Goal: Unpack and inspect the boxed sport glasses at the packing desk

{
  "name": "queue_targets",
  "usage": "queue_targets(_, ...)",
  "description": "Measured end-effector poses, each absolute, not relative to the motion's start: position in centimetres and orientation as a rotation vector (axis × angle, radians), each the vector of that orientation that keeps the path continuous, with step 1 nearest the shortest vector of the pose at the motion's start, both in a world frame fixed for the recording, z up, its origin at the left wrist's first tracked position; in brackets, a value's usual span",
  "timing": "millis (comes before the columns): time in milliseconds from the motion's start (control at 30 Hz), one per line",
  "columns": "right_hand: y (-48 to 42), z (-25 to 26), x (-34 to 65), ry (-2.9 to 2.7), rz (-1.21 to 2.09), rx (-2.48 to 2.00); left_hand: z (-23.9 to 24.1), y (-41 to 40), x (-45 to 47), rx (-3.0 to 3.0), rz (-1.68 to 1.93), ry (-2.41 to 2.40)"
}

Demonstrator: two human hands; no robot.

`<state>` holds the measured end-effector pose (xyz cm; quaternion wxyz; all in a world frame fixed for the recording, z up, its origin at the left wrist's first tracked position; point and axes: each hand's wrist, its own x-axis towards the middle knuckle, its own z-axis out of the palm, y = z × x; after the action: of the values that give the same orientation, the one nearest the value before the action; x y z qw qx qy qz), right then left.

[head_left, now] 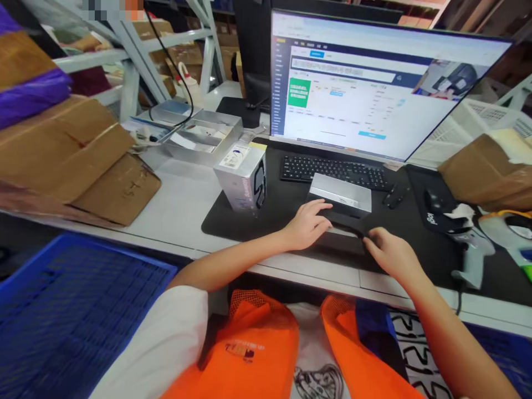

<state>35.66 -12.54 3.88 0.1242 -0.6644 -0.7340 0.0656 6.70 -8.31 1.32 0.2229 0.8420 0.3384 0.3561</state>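
Note:
A thin dark strap (348, 229) stretches between my hands above the black desk mat. My right hand (393, 252) pinches its right end between thumb and curled fingers. At the other end, the thumb of my left hand (307, 226) meets the strap, while the index finger reaches out towards a low silver-white box (343, 191). What the remaining left fingers do is hidden. That box lies in front of the black keyboard (332, 170). To the left of my left hand stands a taller silver box (241, 180) with a white label on top and a dark strap-like picture on its side.
A monitor (353, 83) stands behind the keyboard. On the right are a mouse (433, 200), a grey handheld scanner (476, 257) and a tape dispenser (509, 233). Cardboard boxes (62, 155) crowd the left, above a blue crate (83, 310). An open silver tray (203, 136) sits behind.

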Motion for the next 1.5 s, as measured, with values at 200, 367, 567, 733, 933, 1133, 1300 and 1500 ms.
queue_targets(200,-13.2,7.2,30.5,-2.491,0.027,-1.481,1.1,-8.9,5.6,2.304,0.844,0.914)
queue_targets(367,-11.6,7.2,28.0,-2.743,-0.251,-1.705,2.3,-9.4,5.0,2.357,0.642,0.964)
queue_targets(567,-11.7,5.9,28.3,-2.769,-0.175,-1.56,2.3,-8.9,4.7,2.328,0.624,1.0)
queue_targets(733,-11.7,5.5,28.1,-2.8,-0.055,-1.507,2.2,-8.9,4.6,2.349,0.64,0.985)
queue_targets(933,-11.3,5.7,29.0,-2.704,0.191,-1.342,2.5,-8.7,4.3,2.346,0.61,0.969)
queue_targets(1133,-11.3,4.8,31.9,-2.067,0.654,-1.328,2.3,-8.4,4.3,2.272,0.699,0.99)
queue_targets(1300,-11.2,3.7,32.4,-1.222,0.811,-1.282,2.3,-8.8,4.5,2.314,0.656,0.995)
queue_targets(1500,-9.7,8.3,34.6,-0.977,0.374,-1.155,2.5,-9.3,4.4,2.366,0.631,0.969)
